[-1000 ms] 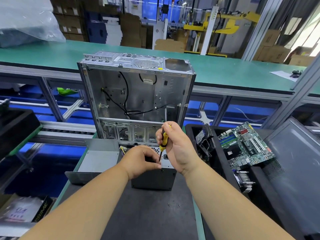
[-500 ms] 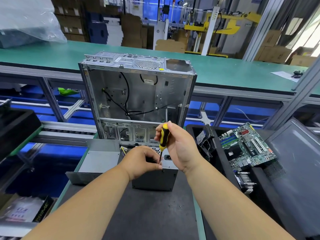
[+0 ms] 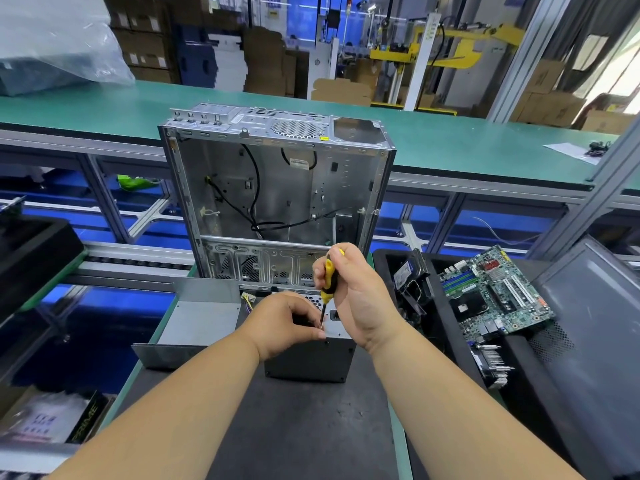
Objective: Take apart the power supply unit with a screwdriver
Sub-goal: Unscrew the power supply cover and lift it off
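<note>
The PSU (image 3: 310, 358), a dark grey box, stands on the black mat (image 3: 294, 427) at lower centre of the frame, its top face up under both hands. The left hand (image 3: 285, 322) rests on the PSU's top, fingers curled, fingertips pinched close to the screwdriver's shaft near its tip; what they pinch, if anything, is too small to tell. The right hand (image 3: 360, 296) grips the screwdriver (image 3: 327, 282), yellow and black handle wrapped by curled fingers, shaft pointing down onto the PSU's top near its front edge. The tool stands nearly upright, tilted slightly.

Just left of the PSU lies a bent grey metal cover (image 3: 194, 320), partly over the mat's edge. A small bundle of coloured wires (image 3: 247, 299) shows between the cover and the PSU.

To the right, in a black tray (image 3: 446, 327), lies a green motherboard (image 3: 495, 294), with a dark bracket part beside it. A grey panel (image 3: 595, 327) leans at the right edge of the frame.

Behind the PSU stands an open, stripped PC case (image 3: 277, 195), silver inside, with black cables (image 3: 256, 202) hanging loose in it.

Further back runs a long green bench (image 3: 450, 147); a paper sheet (image 3: 569, 152) lies on it at upper right. Cardboard boxes (image 3: 266, 60) and a yellow machine (image 3: 450, 46) fill the top of the frame.
</note>
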The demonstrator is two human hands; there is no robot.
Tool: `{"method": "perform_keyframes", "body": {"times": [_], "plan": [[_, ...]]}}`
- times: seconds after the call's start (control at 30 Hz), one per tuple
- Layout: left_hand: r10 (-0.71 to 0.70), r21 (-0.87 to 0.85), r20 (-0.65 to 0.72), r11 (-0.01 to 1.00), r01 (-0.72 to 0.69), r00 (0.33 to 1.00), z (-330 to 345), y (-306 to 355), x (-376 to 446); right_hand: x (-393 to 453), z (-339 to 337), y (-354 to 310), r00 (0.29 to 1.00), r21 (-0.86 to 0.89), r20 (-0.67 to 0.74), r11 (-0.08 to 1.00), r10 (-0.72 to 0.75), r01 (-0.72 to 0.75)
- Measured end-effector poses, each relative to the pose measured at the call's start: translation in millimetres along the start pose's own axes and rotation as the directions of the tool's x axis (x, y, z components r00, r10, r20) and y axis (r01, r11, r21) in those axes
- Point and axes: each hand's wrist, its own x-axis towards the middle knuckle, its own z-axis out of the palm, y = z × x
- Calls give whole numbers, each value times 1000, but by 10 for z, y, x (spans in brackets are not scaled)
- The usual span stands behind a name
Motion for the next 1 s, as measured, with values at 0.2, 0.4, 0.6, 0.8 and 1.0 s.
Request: {"method": "perform_keyframes", "body": {"times": [0.2, 0.4, 0.6, 0.8, 1.0], "plan": [[-14, -16, 1, 1000, 14, 1000, 3, -5, -2, -4, -28, -17, 1000, 46, 3, 999, 4, -4], [3, 19, 16, 1000, -3, 1000, -2, -18, 14, -1, -3, 25, 1000, 54, 28, 999, -5, 4], [28, 19, 12, 999, -28, 1000, 2, -25, 19, 6, 16, 28, 1000, 89, 29, 996, -10, 7], [-2, 29, 6, 1000, 2, 1000, 1, -32, 3, 21, 17, -5, 999, 85, -34, 996, 2, 1], [6, 46, -3, 999, -6, 1000, 7, -61, 10, 37, 59, 50, 997, 109, -53, 993, 47, -41]]}}
